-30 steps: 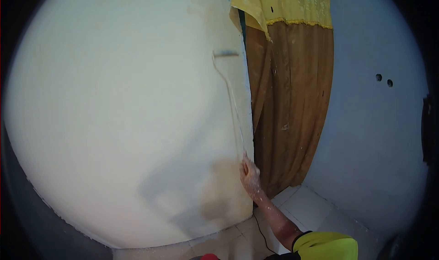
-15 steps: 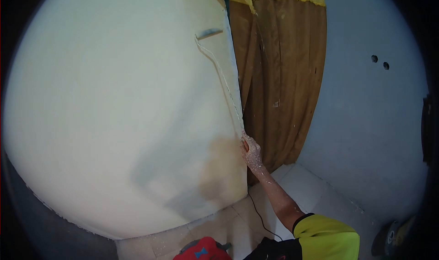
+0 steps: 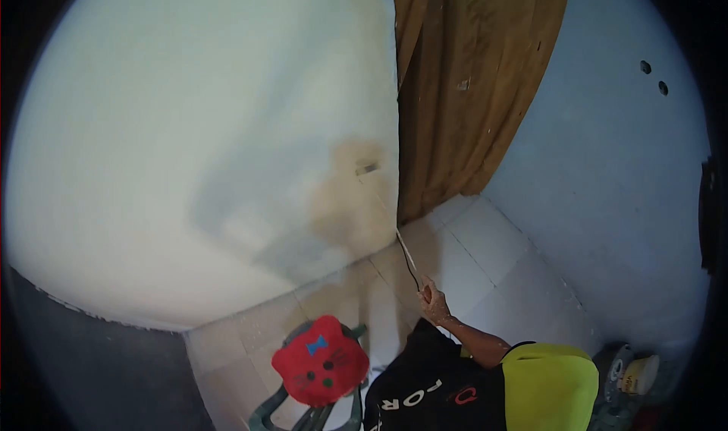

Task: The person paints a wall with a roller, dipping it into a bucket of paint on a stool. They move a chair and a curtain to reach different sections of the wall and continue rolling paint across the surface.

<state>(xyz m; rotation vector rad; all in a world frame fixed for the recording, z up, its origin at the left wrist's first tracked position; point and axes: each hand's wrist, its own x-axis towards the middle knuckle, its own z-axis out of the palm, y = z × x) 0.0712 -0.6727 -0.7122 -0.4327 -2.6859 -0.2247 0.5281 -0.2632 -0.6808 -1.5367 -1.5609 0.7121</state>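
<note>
My right hand (image 3: 434, 302) is closed round the lower end of a long-handled paint roller. The thin, paint-smeared handle (image 3: 408, 250) slants up and left from my fist, across the wall's corner. At its far end, the small roller head (image 3: 367, 169) lies against or very close to the white wall (image 3: 152, 127); contact cannot be made out for sure. White paint specks cover my hand and forearm. My left hand is out of the picture.
A brown curtain (image 3: 470, 89) hangs beside the wall's edge. On the tiled floor stands a green chair (image 3: 265, 416) with a red cat-faced cushion (image 3: 322, 361). A white tub (image 3: 643, 374) sits at lower right. A black cable (image 3: 412, 265) runs near my hand.
My right hand has come down and closer to my body, bringing the roller head from high on the wall to low on it. The view has tilted downward.
</note>
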